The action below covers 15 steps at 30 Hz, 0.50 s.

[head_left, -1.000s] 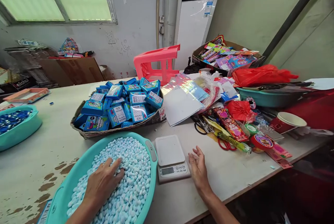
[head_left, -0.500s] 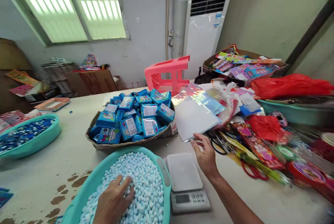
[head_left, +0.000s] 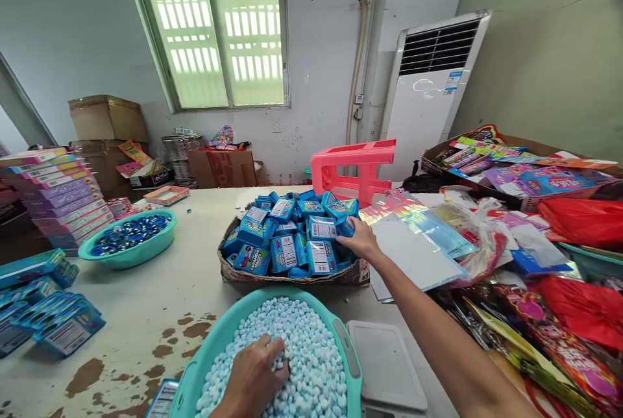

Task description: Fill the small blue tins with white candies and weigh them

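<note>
My left hand (head_left: pixel 257 369) is sunk among small pale blue and white candies (head_left: pixel 311 346) in a turquoise basin (head_left: pixel 353 356). Its fingers are curled into them, and the tips are partly hidden. Farther off, my right hand (head_left: pixel 360 239) reaches to the right end of a cut-down carton (head_left: pixel 292 280). Its thumb and fingers close around a small blue printed box (head_left: pixel 344 228). Many similar blue boxes (head_left: pixel 285 252) lie heaped in that carton. A kitchen scale (head_left: pixel 387 366) stands right of the basin, beneath my right forearm.
A second turquoise basin (head_left: pixel 168 231) at left holds dark blue wrapped pieces. Blue boxes (head_left: pixel 63 327) lie in rows at the left edge. A pink plastic stool (head_left: pixel 353 161) lies behind the carton. Plastic sheets (head_left: pixel 413 252) and colourful packets (head_left: pixel 549 320) cover the right side.
My right hand has moved from beside the scale forward to the boxes in the carton. My left hand stays in the candies. The view has swung left and up.
</note>
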Each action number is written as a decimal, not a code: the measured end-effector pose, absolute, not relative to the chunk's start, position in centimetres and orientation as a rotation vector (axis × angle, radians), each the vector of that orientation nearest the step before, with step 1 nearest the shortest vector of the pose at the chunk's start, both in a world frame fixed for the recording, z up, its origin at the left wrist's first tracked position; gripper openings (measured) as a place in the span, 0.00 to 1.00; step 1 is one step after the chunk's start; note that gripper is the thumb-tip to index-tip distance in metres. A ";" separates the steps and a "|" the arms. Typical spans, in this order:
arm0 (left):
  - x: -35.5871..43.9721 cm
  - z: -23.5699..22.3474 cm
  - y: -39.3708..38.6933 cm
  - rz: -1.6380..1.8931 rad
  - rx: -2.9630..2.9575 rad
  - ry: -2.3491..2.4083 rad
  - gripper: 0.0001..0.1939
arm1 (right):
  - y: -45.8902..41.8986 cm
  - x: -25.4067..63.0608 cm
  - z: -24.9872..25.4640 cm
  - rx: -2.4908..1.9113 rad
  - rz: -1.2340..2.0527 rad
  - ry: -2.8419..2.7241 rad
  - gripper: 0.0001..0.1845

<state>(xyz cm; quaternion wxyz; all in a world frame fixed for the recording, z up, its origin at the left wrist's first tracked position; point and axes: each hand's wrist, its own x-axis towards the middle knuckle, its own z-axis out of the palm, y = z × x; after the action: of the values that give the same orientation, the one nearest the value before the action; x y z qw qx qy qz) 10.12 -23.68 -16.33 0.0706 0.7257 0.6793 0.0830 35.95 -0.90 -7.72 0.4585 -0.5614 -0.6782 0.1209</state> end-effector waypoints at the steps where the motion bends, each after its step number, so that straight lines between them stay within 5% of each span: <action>1: 10.0 -16.3 -23.7 0.274 2.173 2.036 0.11 | -2.2 35.9 -7.4 -1.348 0.305 -1.683 0.40; 4: 9.9 -16.0 -23.7 0.424 2.100 1.991 0.10 | -8.0 35.2 -7.0 -1.160 0.478 -1.747 0.43; 9: 10.1 -14.6 -23.7 0.954 1.433 1.721 0.05 | -17.5 32.7 -8.2 -0.741 1.375 -1.377 0.38; 15: 10.5 -13.6 -25.1 1.206 0.466 1.269 0.16 | -21.1 31.3 -8.9 -0.698 2.163 -0.497 0.28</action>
<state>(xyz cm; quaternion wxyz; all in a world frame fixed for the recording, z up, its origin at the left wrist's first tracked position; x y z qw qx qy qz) 10.48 -25.06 -13.64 0.6171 0.2026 0.5512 0.5238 31.28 -21.10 -8.85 0.3964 -0.2756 -0.1961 0.8535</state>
